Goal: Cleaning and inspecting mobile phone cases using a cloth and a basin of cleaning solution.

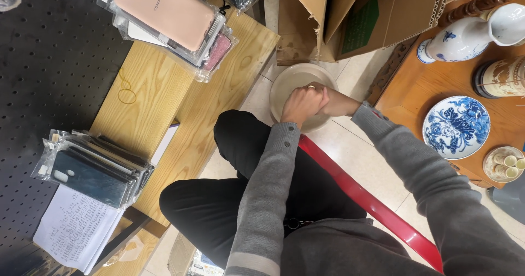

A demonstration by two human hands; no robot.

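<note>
Beige round basin [290, 82] sits on the tiled floor between a wooden bench [158, 101] stacked with bagged phone cases [169, 19] and cardboard boxes [350, 13]. Left hand [301, 103], fisted, and right hand [331, 101] press together inside it; what they grip is unclear. Farther right, a blue-patterned porcelain plate [456, 125] lies on a wooden table [415, 84].

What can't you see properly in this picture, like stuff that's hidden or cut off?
Head view:
- Inside of the pale bowl: the left hand and right hand cover its middle, so any contents stay hidden.
- Fingers of both hands: curled together, so a grip cannot be told.
- White and blue jug: cut off by the right edge.
- Handwritten sheet: writing too small.
- Stacked phone cases: lower ones hidden by the top case.
</note>
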